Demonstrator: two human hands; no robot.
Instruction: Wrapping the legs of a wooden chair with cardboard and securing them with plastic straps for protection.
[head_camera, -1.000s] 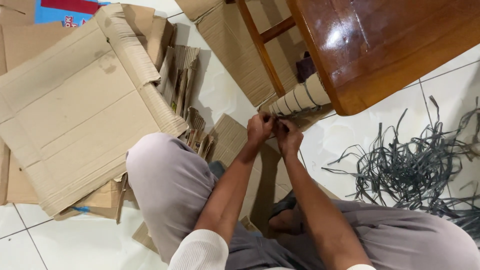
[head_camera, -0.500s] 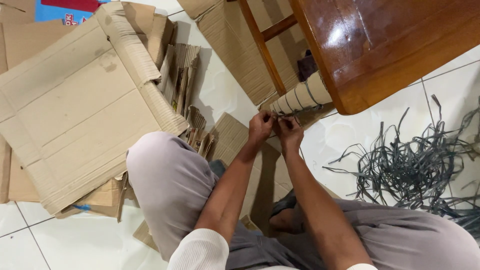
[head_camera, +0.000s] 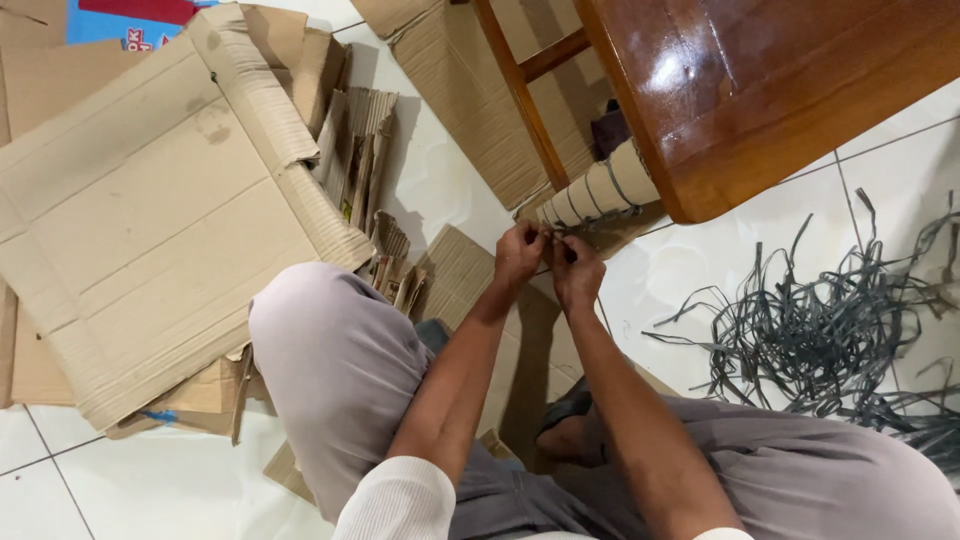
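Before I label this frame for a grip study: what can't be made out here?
Head view only:
- Fingertips of the left hand and right hand: curled together, too small to tell what they pinch.
- Bundle of rolled brown cardboard tubes: far end hidden under the glossy brown wooden table.
- Tangle of grey plastic straps: cut off at the right edge.

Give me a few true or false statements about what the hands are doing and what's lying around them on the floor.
1. Both hands meet at a dark strap beside the cardboard roll. True.
2. The left hand rests on the big flattened box. False: it is at the strap, next to the right hand.
3. A tangle of grey straps lies on the tiles. True.
4. The wooden table is upside down. False: its glossy top faces up.
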